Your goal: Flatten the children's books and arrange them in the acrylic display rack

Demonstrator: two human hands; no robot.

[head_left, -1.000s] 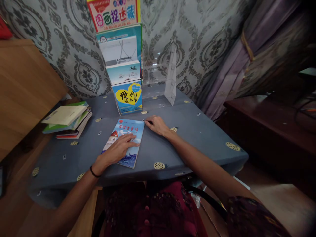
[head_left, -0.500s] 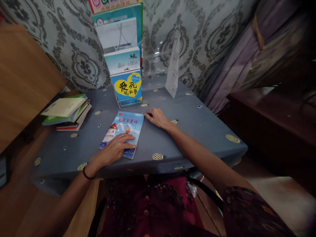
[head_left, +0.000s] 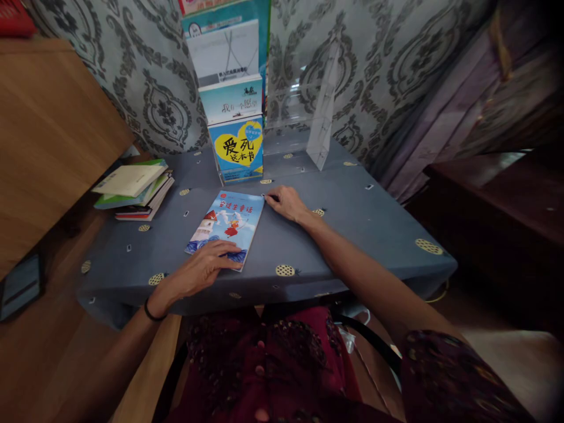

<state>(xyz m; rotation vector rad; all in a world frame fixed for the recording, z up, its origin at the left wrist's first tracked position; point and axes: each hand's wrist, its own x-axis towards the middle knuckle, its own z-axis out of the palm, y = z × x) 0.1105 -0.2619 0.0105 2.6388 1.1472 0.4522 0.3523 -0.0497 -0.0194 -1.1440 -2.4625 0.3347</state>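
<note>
Left fingers (head_left: 224, 247) apart atop blue book (head_left: 229, 224)

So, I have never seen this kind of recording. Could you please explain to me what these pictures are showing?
There is no machine here: a person works with two bare hands. The view comes from one camera worn on the head, looking forward and down. On the patterned tablecloth lies a blue book. The left hand rests flat on its lower part, not lifting it. The right hand has its fingertips at the upper right corner; whether they pinch it, I cannot tell. Behind are books in a clear stand, and at the left is a pile of books.
</note>
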